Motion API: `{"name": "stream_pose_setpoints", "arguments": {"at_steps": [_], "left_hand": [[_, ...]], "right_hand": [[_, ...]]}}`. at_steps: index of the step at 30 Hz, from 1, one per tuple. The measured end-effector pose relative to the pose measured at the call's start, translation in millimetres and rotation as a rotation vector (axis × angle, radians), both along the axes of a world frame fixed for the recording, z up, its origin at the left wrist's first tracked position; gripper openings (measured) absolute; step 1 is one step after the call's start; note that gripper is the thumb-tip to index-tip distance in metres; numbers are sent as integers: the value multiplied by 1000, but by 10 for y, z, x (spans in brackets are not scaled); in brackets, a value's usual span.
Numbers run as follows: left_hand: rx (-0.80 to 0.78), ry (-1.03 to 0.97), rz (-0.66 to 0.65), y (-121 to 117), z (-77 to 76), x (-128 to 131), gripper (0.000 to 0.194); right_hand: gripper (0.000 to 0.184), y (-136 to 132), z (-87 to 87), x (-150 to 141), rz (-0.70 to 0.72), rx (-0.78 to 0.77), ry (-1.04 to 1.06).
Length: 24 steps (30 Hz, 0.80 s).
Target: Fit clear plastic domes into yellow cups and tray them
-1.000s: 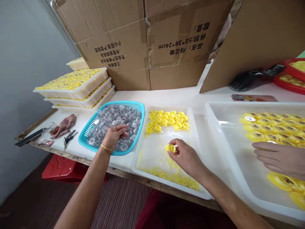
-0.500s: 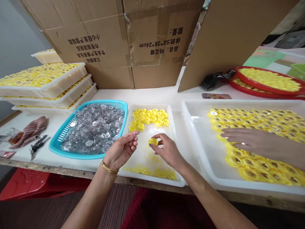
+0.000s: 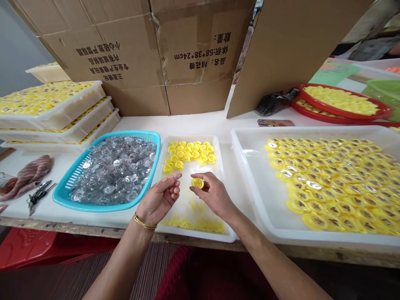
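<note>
Between the thumb and fingers of my right hand [image 3: 213,192] is a small yellow cup [image 3: 197,183], its open side showing. My left hand [image 3: 161,196], with a gold bangle at the wrist, pinches a small clear plastic piece [image 3: 178,179], mostly covered by the fingertips. Both hands hover close together over a white tray [image 3: 229,233]. At that tray's far end sit several yellow cups [image 3: 187,153], and yellow crumbs [image 3: 193,225] lie along its near end. Left of it stands a blue basket [image 3: 108,206] full of clear plastic pieces [image 3: 115,166].
On the right a large white tray [image 3: 256,196] holds rows of yellow cups with dark centres. Stacked filled trays [image 3: 90,100] stand at the left, near a cloth [image 3: 33,175] and keys [image 3: 39,196]. Cardboard [image 3: 196,58] walls the back. Red trays [image 3: 383,112] sit back right.
Another person's hand has left the large right tray. My hands stay close together, and the yellow cup has turned so its opening shows more. The view has shifted slightly right.
</note>
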<state>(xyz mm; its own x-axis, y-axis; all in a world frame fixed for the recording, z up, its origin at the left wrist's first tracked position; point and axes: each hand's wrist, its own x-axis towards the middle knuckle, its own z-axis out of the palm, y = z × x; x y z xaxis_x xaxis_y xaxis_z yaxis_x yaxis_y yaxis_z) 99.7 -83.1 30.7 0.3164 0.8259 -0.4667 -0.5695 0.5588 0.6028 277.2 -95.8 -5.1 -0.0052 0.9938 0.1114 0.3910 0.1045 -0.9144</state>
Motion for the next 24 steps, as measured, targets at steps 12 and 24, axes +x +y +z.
{"name": "stream_pose_setpoints", "arguments": {"at_steps": [12,24], "left_hand": [[-55,68,124,-131,-241,178,10],[889,1218,-93,-72,-262,246,41]], "right_hand": [[50,16,-49,55,72,-205,267],[49,54,-140,65,60,-239,545]]}}
